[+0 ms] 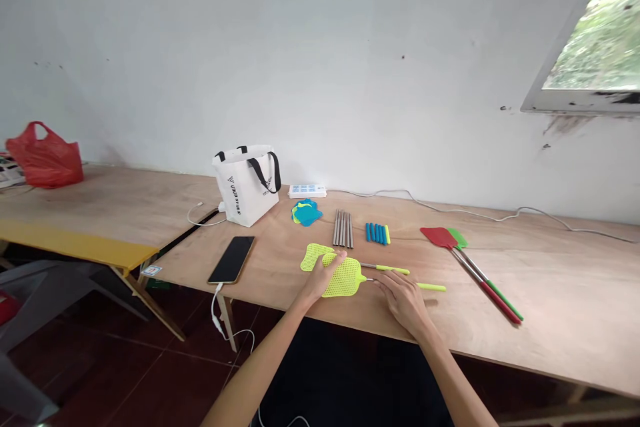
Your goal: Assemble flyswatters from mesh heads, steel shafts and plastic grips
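Observation:
A yellow-green fly swatter (347, 278) lies across the table in front of me, its perforated head to the left and its handle to the right. My left hand (320, 278) grips the edge of that head, thumb on top. Over the metal rod rests my right hand (401, 298), its fingers closed round the rod near the neck. Just behind lies a second yellow-green fly swatter (313, 256), partly covered by the first. Farther back are several metal tubes (343, 229), short blue and yellow grips (377, 233) and a pile of blue and yellow swatter heads (306, 213).
To the right lie a red fly swatter (440, 237) and a green one (490, 288). A phone (233, 259) on a cable, a white bag (246, 188) and a power strip (307, 191) stand left and behind. A red plastic bag (47, 159) sits on the far-left table.

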`<action>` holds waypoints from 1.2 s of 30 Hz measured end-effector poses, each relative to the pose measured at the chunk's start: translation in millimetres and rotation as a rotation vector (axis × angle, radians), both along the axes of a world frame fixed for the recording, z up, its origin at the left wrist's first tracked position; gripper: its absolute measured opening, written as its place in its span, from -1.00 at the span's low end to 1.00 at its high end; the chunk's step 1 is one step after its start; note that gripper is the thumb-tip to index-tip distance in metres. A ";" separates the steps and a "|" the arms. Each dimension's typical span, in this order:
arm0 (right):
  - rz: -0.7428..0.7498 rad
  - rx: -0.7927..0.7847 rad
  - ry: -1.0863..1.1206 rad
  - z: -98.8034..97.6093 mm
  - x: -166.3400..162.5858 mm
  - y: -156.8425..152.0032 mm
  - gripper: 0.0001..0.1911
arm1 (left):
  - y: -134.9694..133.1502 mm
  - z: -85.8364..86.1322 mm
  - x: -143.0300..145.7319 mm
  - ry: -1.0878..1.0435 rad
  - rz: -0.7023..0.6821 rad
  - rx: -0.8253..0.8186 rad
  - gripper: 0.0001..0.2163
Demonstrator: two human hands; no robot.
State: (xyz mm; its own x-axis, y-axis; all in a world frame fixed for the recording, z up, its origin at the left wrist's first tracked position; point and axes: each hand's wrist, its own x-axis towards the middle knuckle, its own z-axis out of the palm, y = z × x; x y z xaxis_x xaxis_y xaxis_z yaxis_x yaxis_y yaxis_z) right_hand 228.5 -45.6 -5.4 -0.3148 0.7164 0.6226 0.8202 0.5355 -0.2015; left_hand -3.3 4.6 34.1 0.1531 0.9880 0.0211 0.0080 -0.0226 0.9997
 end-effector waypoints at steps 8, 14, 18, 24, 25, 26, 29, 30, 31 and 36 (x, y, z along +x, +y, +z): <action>0.008 0.019 -0.031 -0.2 0.8 2.3 -0.62 | 1.3 -14.2 11.0 -0.107 -0.043 -0.073 -0.70; 0.026 0.024 -0.030 2.2 -2.2 0.6 -0.62 | 1.7 -15.6 9.1 -0.072 -0.092 -0.022 -0.69; 0.012 -0.009 -0.060 4.0 -8.1 -0.4 -0.63 | 6.8 -5.3 -4.8 0.048 -0.072 0.079 -0.74; -0.089 0.014 -0.096 2.5 -11.3 2.3 -0.76 | 22.9 3.0 -32.9 0.352 0.041 0.297 -0.70; -0.108 0.014 -0.102 1.3 -10.5 2.8 -0.76 | 26.1 0.6 -36.4 0.395 0.085 0.325 -0.72; -0.122 0.012 -0.108 -0.1 -9.5 3.4 -0.75 | 29.3 -2.9 -39.3 0.447 0.133 0.360 -0.74; -0.143 -0.003 -0.111 -4.5 -6.5 5.2 -0.73 | 37.8 -15.9 -44.6 0.638 0.191 0.449 -0.83; -0.145 -0.010 -0.110 -5.8 -5.7 5.8 -0.73 | 39.9 -19.7 -45.3 0.695 0.174 0.457 -0.84; -0.145 -0.016 -0.109 -6.9 -5.1 6.3 -0.73 | 41.6 -22.7 -45.6 0.743 0.153 0.455 -0.85; -0.124 -0.063 -0.105 -8.6 -3.8 7.3 -0.74 | 42.0 -26.0 -46.4 0.845 0.063 0.457 -0.83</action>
State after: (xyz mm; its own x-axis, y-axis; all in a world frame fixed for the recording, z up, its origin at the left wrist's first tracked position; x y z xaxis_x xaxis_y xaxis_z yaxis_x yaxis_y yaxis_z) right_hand 224.7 -38.3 -13.9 -0.2822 0.7906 0.5435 0.8976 0.4176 -0.1414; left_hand -49.6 46.6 8.1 0.2411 0.9188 0.3127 0.7362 -0.3830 0.5579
